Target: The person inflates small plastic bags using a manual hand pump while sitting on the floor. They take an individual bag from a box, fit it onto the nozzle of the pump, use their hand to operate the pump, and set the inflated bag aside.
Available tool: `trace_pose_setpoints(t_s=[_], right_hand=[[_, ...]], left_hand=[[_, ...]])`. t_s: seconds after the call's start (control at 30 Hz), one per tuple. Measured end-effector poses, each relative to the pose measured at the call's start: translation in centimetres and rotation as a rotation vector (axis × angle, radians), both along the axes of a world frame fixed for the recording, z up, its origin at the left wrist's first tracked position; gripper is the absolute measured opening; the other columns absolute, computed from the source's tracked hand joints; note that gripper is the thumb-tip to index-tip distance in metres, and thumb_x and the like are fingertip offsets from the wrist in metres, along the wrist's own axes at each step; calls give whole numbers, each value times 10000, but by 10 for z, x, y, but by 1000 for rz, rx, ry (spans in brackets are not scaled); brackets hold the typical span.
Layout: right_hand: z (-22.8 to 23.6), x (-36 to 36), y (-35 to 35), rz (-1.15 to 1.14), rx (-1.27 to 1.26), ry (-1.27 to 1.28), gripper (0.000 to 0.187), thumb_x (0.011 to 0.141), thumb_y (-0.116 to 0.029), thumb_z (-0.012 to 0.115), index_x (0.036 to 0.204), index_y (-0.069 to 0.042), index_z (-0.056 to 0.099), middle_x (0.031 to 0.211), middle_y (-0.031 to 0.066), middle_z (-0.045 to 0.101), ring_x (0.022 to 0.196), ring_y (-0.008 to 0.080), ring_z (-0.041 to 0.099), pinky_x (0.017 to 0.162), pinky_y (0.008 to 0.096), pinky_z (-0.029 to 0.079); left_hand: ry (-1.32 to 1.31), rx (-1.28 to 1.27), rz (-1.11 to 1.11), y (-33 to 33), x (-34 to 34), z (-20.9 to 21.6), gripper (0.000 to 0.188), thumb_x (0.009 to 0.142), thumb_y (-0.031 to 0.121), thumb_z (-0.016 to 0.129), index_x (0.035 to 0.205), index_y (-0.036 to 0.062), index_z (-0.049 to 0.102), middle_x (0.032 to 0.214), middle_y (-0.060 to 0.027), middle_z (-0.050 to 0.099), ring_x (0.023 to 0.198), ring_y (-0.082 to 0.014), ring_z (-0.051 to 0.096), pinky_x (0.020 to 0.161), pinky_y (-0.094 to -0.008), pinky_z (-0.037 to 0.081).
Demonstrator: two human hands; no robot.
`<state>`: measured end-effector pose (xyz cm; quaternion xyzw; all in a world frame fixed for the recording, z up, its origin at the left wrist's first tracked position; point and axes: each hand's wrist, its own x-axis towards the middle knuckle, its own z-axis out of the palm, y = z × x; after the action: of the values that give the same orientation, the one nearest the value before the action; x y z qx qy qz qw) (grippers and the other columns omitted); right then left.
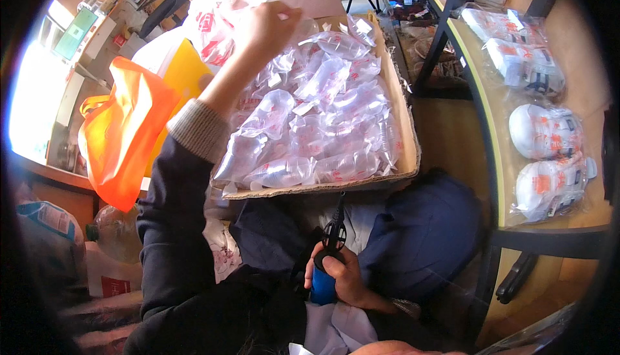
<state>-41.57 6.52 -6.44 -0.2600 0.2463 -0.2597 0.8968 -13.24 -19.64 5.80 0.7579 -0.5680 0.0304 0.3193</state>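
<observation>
My left hand point(263, 31) is raised over the far left part of a shallow cardboard box point(407, 142). Its fingers are curled together, and a small pale bit shows at them, too small to name. Many clear plastic packets with red print point(323, 116) fill the box; their contents are hard to make out. Close to my body, my right hand point(342, 277) grips the blue handle of a handheld tool point(334, 233) with a black, cage-like nose and a thin tip. That tip points away from me, toward the box's near edge.
An orange bag point(126, 129) hangs left of the box, beside a yellow sheet point(184, 74). Bagged white shoes point(546, 132) sit on the shelf point(475, 83) at right. A white plastic bag with red print point(213, 25) lies beyond the box. A large clear bottle point(116, 232) stands at lower left.
</observation>
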Motion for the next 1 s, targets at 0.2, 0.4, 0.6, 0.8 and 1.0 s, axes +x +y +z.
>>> trace_pose_setpoints(t_s=[0.2,0.4,0.6,0.8,1.0], right_hand=[[9,12,3,31,-30,120,357,829,-337,548,993,-26,489,746,153,606,627,218,601,605,322,503],[-2,18,10,-14,-60,12,365,840,-366,582,962,-34,493,701,124,606,605,187,598,594,313,499],[0,36,18,13,-160,130,357,841,-366,540,940,-27,496,671,130,603,555,195,594,552,312,501],[-9,40,18,8,-207,210,362,839,-369,512,960,-29,483,667,146,595,539,219,596,532,324,506],[-10,47,20,24,-174,219,363,840,-364,533,969,-28,490,675,141,600,549,207,595,540,318,507]], left_hand=[[178,-110,255,122,136,-24,286,858,287,626,927,21,708,712,-79,668,638,-171,638,564,-303,502],[-190,247,711,272,236,-133,302,791,332,574,854,71,711,855,-210,661,832,-377,650,783,-449,508],[333,247,748,377,264,-243,379,721,350,722,926,33,689,911,-143,690,905,-276,649,819,-356,486],[218,220,746,378,253,-268,311,722,310,757,857,39,686,851,-106,688,838,-236,650,762,-339,482],[269,128,780,396,278,-277,224,784,281,708,813,59,704,846,-101,691,830,-243,648,759,-344,482]])
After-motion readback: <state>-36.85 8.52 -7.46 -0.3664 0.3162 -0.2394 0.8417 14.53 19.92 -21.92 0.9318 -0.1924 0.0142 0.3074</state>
